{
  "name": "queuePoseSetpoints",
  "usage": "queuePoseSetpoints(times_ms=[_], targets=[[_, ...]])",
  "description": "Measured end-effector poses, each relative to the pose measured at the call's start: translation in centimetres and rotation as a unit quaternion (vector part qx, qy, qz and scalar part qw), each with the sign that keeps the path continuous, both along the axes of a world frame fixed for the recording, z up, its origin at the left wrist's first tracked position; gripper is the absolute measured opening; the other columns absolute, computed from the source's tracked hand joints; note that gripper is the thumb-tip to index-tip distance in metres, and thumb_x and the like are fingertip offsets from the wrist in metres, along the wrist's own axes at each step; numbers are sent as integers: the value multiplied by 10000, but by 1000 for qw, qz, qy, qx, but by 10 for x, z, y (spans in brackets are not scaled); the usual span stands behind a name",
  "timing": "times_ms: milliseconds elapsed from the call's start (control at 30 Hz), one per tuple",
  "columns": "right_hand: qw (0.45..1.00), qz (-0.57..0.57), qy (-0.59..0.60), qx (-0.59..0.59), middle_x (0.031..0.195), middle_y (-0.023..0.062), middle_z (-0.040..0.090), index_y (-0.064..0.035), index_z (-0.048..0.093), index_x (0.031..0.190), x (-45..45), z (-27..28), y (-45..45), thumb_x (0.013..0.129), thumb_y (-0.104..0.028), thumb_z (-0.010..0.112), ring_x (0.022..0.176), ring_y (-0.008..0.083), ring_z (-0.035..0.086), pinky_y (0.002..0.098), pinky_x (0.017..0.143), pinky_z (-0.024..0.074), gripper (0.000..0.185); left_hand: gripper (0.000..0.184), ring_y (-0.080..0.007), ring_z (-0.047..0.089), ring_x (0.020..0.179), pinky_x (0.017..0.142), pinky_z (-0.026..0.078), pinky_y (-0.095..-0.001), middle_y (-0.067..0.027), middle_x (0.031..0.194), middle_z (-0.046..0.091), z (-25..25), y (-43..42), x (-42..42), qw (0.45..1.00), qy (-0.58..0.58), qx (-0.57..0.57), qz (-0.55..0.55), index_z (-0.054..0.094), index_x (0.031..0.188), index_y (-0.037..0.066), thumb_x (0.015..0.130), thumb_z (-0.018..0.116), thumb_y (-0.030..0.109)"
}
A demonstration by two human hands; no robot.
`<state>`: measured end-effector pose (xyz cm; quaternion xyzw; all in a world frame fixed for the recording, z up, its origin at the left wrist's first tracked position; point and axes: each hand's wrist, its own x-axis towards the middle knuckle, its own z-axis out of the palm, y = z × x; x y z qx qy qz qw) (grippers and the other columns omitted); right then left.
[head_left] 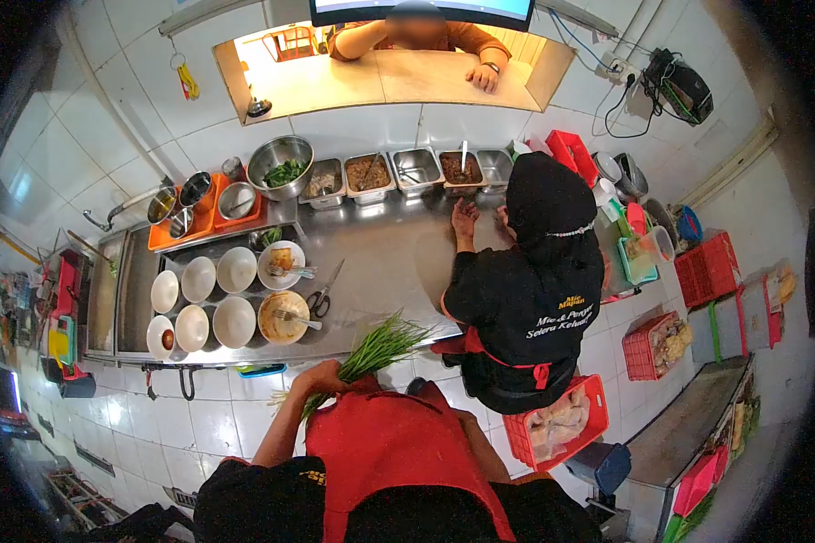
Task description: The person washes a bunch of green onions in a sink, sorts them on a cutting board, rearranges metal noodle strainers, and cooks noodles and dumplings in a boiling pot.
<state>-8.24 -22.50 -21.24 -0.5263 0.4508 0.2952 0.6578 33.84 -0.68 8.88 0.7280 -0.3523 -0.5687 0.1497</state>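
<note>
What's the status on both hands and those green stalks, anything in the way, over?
Left hand gripping green stalks. Right hand out of sight. Scissors on steel counter ahead; co-worker close at right.

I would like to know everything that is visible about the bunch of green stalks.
The bunch of green stalks consists of many long, thin, fresh-looking strands. The left hand grips it toward its lower end. It lies slantwise in the picture, its narrow tips spreading loosely up and right, over the near edge of the steel counter. Whether it touches the counter is unclear.
</note>
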Motion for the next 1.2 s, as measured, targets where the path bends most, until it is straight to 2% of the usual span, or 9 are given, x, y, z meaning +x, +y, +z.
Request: queuePoseSetpoints(times_ms=[167,233,333,433,667,733,967,1033,1200], targets=[[1000,4,3,-3,1036,39,650,-127,663,1164,-2,-2,-1,793,-528,685,848,198,602,430,749,502,546,457,-180,615,553,540,497,-346,-89,669,671,18,-5,-7,999,36,-8,28,703,854,33,736,754,471],[1000,5,4,-4,1035,39,650,-127,663,1163,-1,-1,-3,794,-525,685,847,198,601,429,748,502,543,402,-214,665,605,619,517,-363,-108,667,685,4,-5,-6,1000,-20,1,-7,709,822,16,763,728,413],[1000,9,3,-4,1033,38,650,-127,664,1161,-1,-1,-5,794,-521,686,845,197,601,428,746,502,539,428,-221,669,619,622,519,-371,-119,675,686,15,-8,-8,999,-35,11,-25,707,819,9,752,724,431],[1000,12,4,-6,1032,38,650,-127,665,1158,-2,0,-6,795,-518,686,843,196,600,427,744,502,534,571,-200,638,568,548,505,-355,-108,681,677,-4,-4,-7,999,-31,24,-12,692,839,-2,705,763,549],[1000,12,3,-7,1028,37,650,-126,668,1153,-2,2,-4,797,-509,686,838,195,599,425,739,502,523,542,-196,640,573,550,513,-353,-115,687,669,-8,-3,-9,1000,7,-8,0,683,862,-7,701,780,501],[1000,11,3,-6,1027,36,650,-126,669,1152,-3,1,-4,797,-506,687,836,194,599,424,738,502,520,454,-211,672,630,607,523,-361,-132,698,694,5,-8,-13,1000,-17,21,2,709,838,-2,728,747,438],[1000,10,2,-4,1024,35,651,-126,671,1147,-6,-2,-1,799,-498,687,832,193,597,421,733,502,510,498,-284,694,705,674,537,-405,-167,749,704,-10,-4,-20,996,-85,0,9,706,901,8,712,748,466],[1000,9,3,-4,1022,35,651,-126,672,1145,-8,-2,-1,799,-495,687,830,192,597,420,732,502,507,525,-336,695,810,739,534,-429,-214,837,705,-16,-7,-19,997,-64,11,-40,705,928,4,701,744,476],[1000,9,3,-2,1020,34,651,-125,674,1142,-10,-4,1,800,-489,688,827,191,596,418,729,502,499,536,-361,679,908,801,521,-439,-245,940,696,6,-14,-27,995,-81,23,-48,706,968,6,694,746,466]])
